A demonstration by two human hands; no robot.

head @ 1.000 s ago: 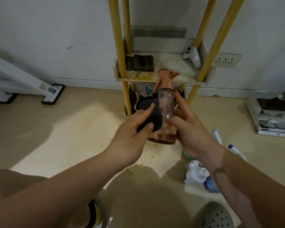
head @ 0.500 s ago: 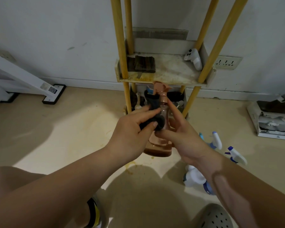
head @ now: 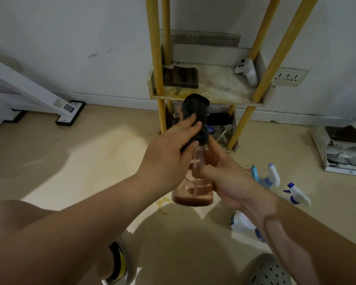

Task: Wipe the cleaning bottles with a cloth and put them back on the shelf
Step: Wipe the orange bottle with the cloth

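Observation:
A clear pink spray bottle with brown liquid at its bottom is held upright in front of me. My right hand grips its body from the right. My left hand holds a dark cloth wrapped over the bottle's spray head, which is hidden under it. The yellow-legged shelf stands against the wall just beyond. Several white and blue spray bottles lie on the floor to the right.
A white game controller and a dark folded item lie on the shelf board. The lower shelf holds dark clutter. A wall socket is to the right, papers at far right, a white frame foot at left.
The cloth moved up from the bottle's body to cover the pink spray head. The bottle sank lower in view and both hands shifted slightly down and closer.

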